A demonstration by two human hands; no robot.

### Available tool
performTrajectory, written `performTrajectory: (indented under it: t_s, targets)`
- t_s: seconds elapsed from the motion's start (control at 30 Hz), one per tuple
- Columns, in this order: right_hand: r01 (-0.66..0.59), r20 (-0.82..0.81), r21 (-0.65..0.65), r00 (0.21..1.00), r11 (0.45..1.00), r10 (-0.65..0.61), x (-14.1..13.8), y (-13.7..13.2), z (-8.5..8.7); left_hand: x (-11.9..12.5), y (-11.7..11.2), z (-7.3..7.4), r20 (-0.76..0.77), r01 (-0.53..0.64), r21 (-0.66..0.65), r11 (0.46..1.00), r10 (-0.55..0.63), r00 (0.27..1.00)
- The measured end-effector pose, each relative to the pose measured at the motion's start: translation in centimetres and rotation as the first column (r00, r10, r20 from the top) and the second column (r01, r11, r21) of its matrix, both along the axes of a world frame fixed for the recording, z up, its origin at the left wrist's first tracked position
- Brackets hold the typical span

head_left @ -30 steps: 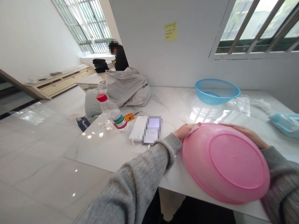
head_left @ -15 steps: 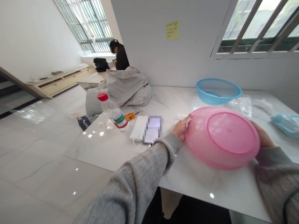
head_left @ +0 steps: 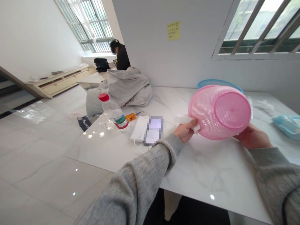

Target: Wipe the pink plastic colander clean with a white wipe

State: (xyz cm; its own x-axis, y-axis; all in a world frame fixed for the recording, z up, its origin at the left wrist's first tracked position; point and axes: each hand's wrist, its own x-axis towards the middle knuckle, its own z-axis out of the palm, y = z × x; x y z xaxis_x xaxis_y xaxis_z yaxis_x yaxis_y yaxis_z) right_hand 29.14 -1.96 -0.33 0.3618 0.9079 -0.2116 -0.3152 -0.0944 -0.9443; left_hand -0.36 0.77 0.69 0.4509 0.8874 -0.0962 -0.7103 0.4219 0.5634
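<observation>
Pink basket (head_left: 220, 112) — in both hands (head_left: 184, 132) (head_left: 255, 137) (aslant)

This is a home or plain workroom; which is unclear. Below the grip on the pink basket (head_left: 221, 111) is a marble-look table (head_left: 222, 172); well left, glossy floor tiles (head_left: 44, 150) and a drawer cabinet (head_left: 55, 88); beyond, rightward, a barred window (head_left: 260, 29).

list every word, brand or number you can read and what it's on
Navy item at left: white letters, perhaps "MECC", uncertain.
Yellow sticky note: lines of writing, too small to read.
Bottle label: too blurred to read.
Phone: screen pixelated, unreadable.
White power bank: nothing legible.
Pink mesh basket: no lettering visible.
</observation>
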Motion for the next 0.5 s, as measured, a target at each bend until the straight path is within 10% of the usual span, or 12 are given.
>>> performTrajectory:
  t_s: [0.5]
  targets:
    - [0.247,-0.073,0.104,0.968,0.963,-0.241,-0.5,0.4,0.0,0.3,0.5,-1.2,-0.051,0.121,0.007,0.993,-0.12,0.991]
